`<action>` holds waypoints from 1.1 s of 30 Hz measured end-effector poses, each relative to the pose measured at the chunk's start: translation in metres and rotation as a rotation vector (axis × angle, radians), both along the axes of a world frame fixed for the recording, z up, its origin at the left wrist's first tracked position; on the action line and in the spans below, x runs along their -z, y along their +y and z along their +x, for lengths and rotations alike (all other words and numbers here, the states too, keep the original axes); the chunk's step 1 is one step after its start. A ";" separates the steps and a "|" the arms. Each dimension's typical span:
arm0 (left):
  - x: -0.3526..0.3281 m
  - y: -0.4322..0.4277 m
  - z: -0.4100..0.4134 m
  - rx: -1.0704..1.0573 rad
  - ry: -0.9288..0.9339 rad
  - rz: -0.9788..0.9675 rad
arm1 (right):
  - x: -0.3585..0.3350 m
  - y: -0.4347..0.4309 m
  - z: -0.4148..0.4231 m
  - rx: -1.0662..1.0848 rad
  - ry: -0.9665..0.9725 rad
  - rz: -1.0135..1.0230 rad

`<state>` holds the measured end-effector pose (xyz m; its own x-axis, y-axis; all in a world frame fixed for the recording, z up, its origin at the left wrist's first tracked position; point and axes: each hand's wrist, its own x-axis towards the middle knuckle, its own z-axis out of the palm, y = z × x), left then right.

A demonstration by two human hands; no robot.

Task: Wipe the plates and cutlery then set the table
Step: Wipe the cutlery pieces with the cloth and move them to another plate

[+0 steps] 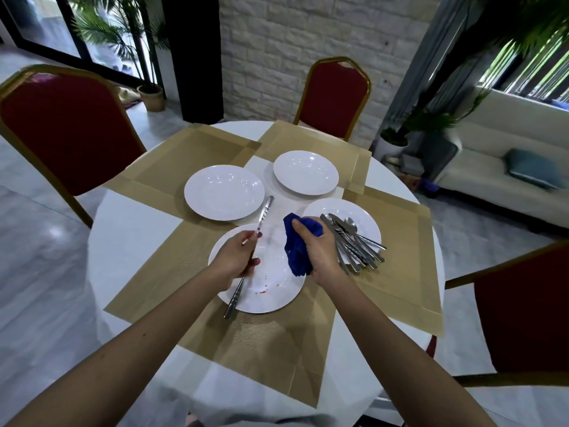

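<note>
From the head view, the left hand [235, 260] grips a long silver table knife [265, 211] at mid-handle, and the right hand [318, 251] clutches a bunched blue cloth [297, 251]. The hands are apart. Below both lies a round white plate with red specks [271, 291]. Just right of the right hand, a pile of steel cutlery [354, 241] rests on a second white plate [366, 211].

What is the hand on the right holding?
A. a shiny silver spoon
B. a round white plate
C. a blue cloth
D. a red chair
C: the right hand has its fingers curled round the crumpled blue cloth, while the left hand holds the long silver knife above the round white plate with red specks.
</note>
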<state>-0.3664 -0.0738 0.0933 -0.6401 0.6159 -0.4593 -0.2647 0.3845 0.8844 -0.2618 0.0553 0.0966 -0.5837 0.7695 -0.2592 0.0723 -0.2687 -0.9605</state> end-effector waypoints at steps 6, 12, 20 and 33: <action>0.004 0.011 0.017 0.171 0.303 -0.027 | -0.006 0.000 -0.008 -0.184 -0.184 0.656; 0.012 0.007 0.018 0.168 0.479 -0.064 | -0.017 0.022 -0.011 0.065 -0.228 0.757; 0.016 0.002 0.009 0.191 0.501 -0.045 | 0.001 0.020 -0.014 -0.213 -0.267 0.753; 0.004 0.004 0.000 0.244 0.655 -0.004 | -0.020 0.035 -0.023 0.179 -0.095 0.292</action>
